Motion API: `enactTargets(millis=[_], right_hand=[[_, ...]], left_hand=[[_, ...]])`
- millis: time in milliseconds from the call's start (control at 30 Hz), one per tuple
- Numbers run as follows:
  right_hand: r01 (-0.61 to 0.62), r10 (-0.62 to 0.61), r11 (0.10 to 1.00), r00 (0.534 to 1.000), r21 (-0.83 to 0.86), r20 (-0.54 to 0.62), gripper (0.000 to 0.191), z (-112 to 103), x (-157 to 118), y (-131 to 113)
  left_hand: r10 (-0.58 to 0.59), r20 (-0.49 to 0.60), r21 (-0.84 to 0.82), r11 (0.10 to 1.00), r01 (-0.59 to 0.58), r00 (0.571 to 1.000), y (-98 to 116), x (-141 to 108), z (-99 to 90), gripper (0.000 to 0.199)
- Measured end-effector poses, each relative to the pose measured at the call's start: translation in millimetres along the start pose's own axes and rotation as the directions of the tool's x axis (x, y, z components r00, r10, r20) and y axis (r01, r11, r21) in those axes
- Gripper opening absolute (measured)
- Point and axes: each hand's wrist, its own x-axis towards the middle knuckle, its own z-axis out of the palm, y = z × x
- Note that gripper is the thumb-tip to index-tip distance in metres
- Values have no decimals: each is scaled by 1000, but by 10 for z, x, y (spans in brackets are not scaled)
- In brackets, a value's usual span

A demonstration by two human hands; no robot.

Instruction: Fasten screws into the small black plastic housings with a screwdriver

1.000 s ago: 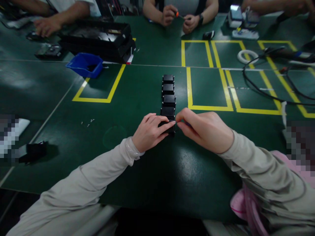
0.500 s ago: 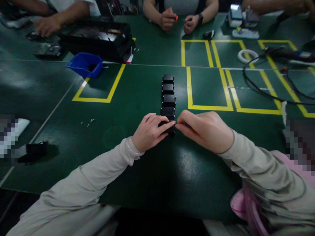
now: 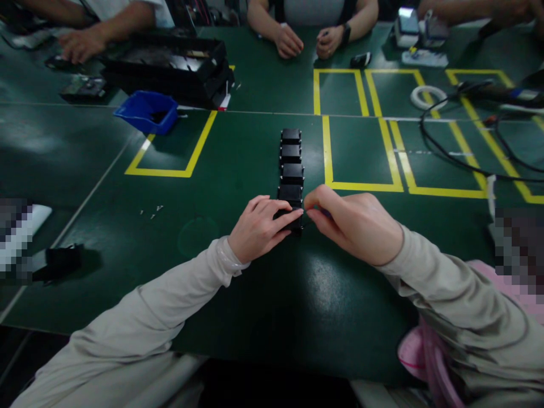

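Several small black blocks (image 3: pixel 291 173) with silvery pins at their corners stand in a column on the green table (image 3: pixel 255 317). My left hand (image 3: pixel 263 225) has its fingers round the nearest black block (image 3: pixel 295 220), which they partly cover. Just right of that block is my right hand (image 3: pixel 346 224), with thumb and index finger pinched together. Something thin and dark shows at the pinch, too small to make out. Left of my hands, several tiny screws (image 3: pixel 157 211) lie on the table.
A blue bin (image 3: pixel 147 112) stands at the back left beside black trays (image 3: pixel 170 62). Yellow tape rectangles, a white ring (image 3: pixel 428 97) and black cables (image 3: pixel 450 164) are at the right. Co-workers' hands (image 3: pixel 290 42) rest across the table. A black object (image 3: pixel 63 260) lies at the left.
My right fingertips have moved slightly up and right from the nearest block. My left hand has stayed in place. Across the table, an orange item no longer shows in a person's hand.
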Motion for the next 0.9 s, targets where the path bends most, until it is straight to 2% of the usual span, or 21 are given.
enactTargets(millis=[167, 367, 533, 733, 900], right_hand=[[6, -6, 1000, 1000, 14, -25, 24, 3, -1, 1], [77, -77, 997, 997, 17, -32, 37, -2, 0, 35], [13, -11, 999, 999, 45, -50, 22, 9, -4, 10], [53, -47, 996, 995, 71, -84, 20, 35, -22, 17], [66, -65, 998, 994, 12, -85, 38, 35, -18, 32]], left_hand=[[-11, 0, -12, 1000, 11, 1000, 10, 6, -3, 46], [-12, -7, -15, 1000, 12, 1000, 8, 2, 3, 46], [-3, 4, -8, 1000, 3, 1000, -3, 1, 0, 46], [-12, 2, -15, 1000, 12, 1000, 7, 1, 6, 46], [-11, 1, -14, 1000, 11, 1000, 4, 0, 5, 46]])
